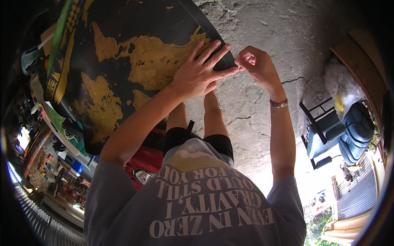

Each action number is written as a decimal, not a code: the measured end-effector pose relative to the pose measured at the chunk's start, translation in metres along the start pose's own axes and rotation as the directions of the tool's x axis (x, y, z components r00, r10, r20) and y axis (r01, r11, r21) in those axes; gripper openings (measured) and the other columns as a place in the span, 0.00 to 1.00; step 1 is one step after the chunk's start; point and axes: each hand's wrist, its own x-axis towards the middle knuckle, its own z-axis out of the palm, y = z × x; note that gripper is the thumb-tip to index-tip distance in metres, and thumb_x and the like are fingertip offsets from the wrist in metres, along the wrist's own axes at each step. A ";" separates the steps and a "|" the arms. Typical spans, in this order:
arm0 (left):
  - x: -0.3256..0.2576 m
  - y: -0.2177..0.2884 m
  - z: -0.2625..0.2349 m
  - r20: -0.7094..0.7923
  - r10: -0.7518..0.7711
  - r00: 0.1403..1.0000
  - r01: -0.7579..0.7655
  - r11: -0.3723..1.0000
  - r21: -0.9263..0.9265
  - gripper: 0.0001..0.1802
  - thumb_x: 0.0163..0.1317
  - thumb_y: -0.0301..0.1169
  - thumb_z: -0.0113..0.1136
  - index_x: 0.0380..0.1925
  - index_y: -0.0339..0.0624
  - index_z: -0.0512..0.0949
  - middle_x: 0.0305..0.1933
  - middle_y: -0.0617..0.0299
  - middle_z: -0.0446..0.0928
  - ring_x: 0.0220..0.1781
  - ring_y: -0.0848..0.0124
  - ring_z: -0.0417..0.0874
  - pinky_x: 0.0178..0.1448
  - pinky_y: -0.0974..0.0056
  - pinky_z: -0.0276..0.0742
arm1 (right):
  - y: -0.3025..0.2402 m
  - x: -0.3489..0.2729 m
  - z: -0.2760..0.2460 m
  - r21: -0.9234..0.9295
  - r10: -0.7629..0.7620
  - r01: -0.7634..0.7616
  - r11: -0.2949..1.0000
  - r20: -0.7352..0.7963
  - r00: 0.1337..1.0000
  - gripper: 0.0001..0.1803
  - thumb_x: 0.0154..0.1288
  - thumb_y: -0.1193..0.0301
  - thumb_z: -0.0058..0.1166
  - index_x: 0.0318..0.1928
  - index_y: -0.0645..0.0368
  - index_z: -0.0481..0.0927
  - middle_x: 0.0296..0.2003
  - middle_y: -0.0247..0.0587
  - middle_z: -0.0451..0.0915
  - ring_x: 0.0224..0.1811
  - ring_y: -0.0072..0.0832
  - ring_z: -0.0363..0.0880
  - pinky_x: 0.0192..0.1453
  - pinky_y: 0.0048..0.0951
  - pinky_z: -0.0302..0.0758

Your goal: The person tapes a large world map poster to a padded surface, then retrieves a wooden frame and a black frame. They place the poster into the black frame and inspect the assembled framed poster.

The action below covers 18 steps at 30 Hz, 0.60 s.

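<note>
Black and gold, a large map poster [123, 69] lies spread over the cracked concrete floor [262, 49], and everything else sits around it. The left hand [201, 71] rests flat on the poster's right-hand corner, fingers spread wide and pressing the sheet down. Just beside that corner, the right hand [254, 61] is drawn into a narrow pinch, fingertips meeting at the poster's edge; whether something small sits between them cannot be told. A metal bracelet [279, 103] circles the right wrist. Below the poster, the person's bare legs and black shorts [197, 139] show above a grey printed shirt [197, 205]. Well to the right of the poster stands a blue armchair [349, 135], and a white bag [342, 84] sits above it.
</note>
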 end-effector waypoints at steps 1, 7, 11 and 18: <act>0.000 0.000 0.000 -0.003 -0.001 1.000 0.001 1.000 0.002 0.47 0.48 0.43 0.76 0.69 0.93 0.66 0.82 0.62 0.54 0.82 0.54 0.53 0.80 0.36 0.52 | 0.000 0.002 0.001 -0.006 0.009 -0.009 1.000 0.005 1.000 0.09 0.71 0.71 0.62 0.38 0.65 0.80 0.29 0.36 0.83 0.31 0.20 0.82 0.37 0.25 0.79; 0.001 0.000 -0.002 0.011 0.003 1.000 -0.003 1.000 0.001 0.49 0.47 0.42 0.77 0.69 0.93 0.66 0.82 0.61 0.54 0.82 0.53 0.53 0.80 0.36 0.53 | 0.007 -0.001 0.003 0.100 0.053 -0.052 0.994 -0.007 0.999 0.09 0.72 0.70 0.60 0.38 0.63 0.80 0.29 0.33 0.82 0.32 0.19 0.80 0.37 0.23 0.77; 0.000 0.000 -0.001 0.005 0.003 1.000 -0.003 1.000 -0.019 0.49 0.46 0.42 0.77 0.69 0.93 0.66 0.82 0.61 0.54 0.82 0.53 0.53 0.80 0.36 0.54 | 0.027 0.005 -0.001 0.352 0.005 -0.049 0.935 0.126 0.992 0.08 0.73 0.69 0.58 0.43 0.61 0.80 0.33 0.31 0.81 0.35 0.19 0.80 0.41 0.23 0.78; 0.000 -0.001 0.001 0.002 0.007 1.000 -0.007 1.000 -0.001 0.47 0.48 0.43 0.76 0.69 0.94 0.65 0.83 0.60 0.52 0.82 0.53 0.53 0.79 0.36 0.56 | 0.072 0.007 0.044 0.913 0.023 -0.309 0.265 0.314 0.949 0.14 0.72 0.71 0.58 0.53 0.64 0.75 0.39 0.35 0.82 0.37 0.23 0.82 0.45 0.27 0.81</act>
